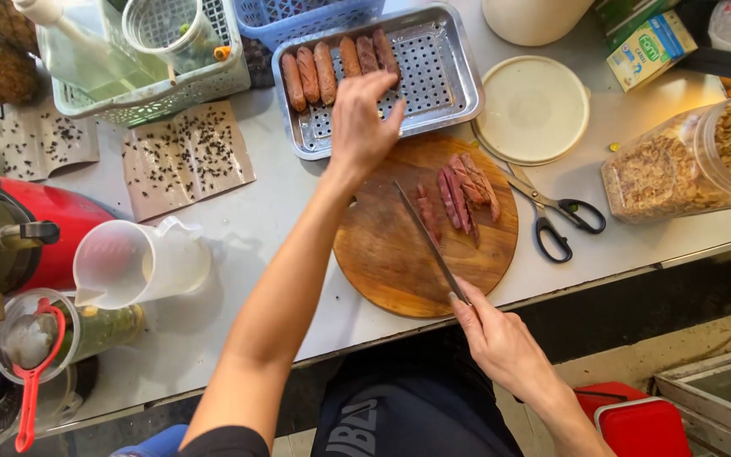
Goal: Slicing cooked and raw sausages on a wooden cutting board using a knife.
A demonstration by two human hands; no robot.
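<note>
Right hand (501, 338) holds knife (430, 239) over steel table (239, 228).

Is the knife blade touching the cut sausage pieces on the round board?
Apart. The head view shows bare wood between the knife blade and the nearest cut sausage pieces.

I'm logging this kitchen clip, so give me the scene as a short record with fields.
Left hand: reaching into the perforated metal tray, over the whole sausages
Right hand: gripping a knife, blade across the round wooden board
On board: sliced sausage strips
Right of board: scissors, white lid, clear jar
Left side: white jug
</note>
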